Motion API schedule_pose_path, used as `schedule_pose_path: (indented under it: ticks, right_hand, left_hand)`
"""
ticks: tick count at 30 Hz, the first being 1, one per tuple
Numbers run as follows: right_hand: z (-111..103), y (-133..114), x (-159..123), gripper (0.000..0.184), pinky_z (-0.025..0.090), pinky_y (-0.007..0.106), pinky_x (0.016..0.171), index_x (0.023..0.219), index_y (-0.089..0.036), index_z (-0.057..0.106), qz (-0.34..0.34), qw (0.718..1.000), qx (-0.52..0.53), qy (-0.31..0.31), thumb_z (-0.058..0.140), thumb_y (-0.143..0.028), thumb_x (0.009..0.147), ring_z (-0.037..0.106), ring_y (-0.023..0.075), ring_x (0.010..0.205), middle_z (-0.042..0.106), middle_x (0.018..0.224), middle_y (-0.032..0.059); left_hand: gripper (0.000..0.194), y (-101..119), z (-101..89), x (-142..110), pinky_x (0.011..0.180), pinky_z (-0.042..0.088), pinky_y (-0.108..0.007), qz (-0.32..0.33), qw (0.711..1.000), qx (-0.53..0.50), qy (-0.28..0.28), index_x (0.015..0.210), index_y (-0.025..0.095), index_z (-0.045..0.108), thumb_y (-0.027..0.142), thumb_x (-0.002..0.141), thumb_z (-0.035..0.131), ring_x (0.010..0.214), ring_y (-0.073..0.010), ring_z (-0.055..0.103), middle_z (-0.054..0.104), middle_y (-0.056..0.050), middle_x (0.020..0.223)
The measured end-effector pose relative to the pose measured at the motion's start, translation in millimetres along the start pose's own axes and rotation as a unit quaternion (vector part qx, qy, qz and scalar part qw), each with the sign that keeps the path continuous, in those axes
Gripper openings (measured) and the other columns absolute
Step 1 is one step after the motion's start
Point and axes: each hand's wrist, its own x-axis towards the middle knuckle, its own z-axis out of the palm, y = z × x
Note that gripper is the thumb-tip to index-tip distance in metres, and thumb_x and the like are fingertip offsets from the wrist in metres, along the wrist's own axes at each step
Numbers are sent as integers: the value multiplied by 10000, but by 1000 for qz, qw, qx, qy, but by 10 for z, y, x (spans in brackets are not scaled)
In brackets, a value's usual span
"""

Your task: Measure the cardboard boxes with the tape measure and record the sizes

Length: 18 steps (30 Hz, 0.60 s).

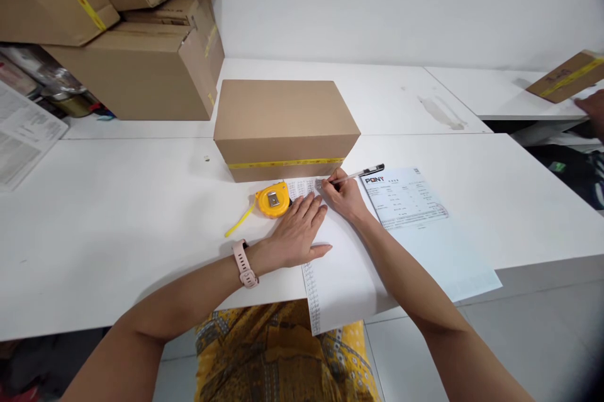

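Note:
My right hand (346, 196) is closed around a pen (361, 173), its tip end down at the upper part of a white sheet (346, 270) with rows of handwriting. Flat on the same sheet lies my left hand (299, 232), fingers stretched out and thumb apart. Just beyond its fingertips is a yellow tape measure (274, 200) with a yellow strap trailing toward me. Behind both hands stands a closed cardboard box (285, 109) with yellow tape along its front. To the right, a printed form (408, 197) headed PONY lies partly under my right forearm.
Large cardboard boxes (141, 68) are stacked at the back left, beside assorted items and a printed paper (23, 131). At the far right, another person's hand (592, 109) is by a taped box (566, 77). The white table (117, 219) ends just in front of me.

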Motion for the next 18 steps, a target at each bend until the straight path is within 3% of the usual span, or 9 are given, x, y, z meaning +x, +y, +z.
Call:
schedule_pose_path:
  ticks: [6, 18]
  right_hand:
    - [2, 22, 5, 198, 327, 281, 560, 739, -239, 467, 4, 1000, 15, 11, 604, -337, 844, 428, 121, 562, 476, 583, -60]
    - [14, 77, 20, 197, 325, 286, 568, 759, -244, 473, 10, 1000, 17, 13, 609, -355, 847, 432, 129, 569, 484, 592, -56]
  left_hand:
    - [836, -13, 33, -6, 1264, 102, -500, 5, 1000, -6, 22, 1539, 63, 331, 665, 967, 424, 1566, -375, 178, 284, -233, 1655]
    - [875, -1, -6, -2, 1273, 93, -506, -2, 1000, -8, -6, 1548, 23, 331, 665, 965, 451, 1566, -390, 162, 228, -246, 1671]
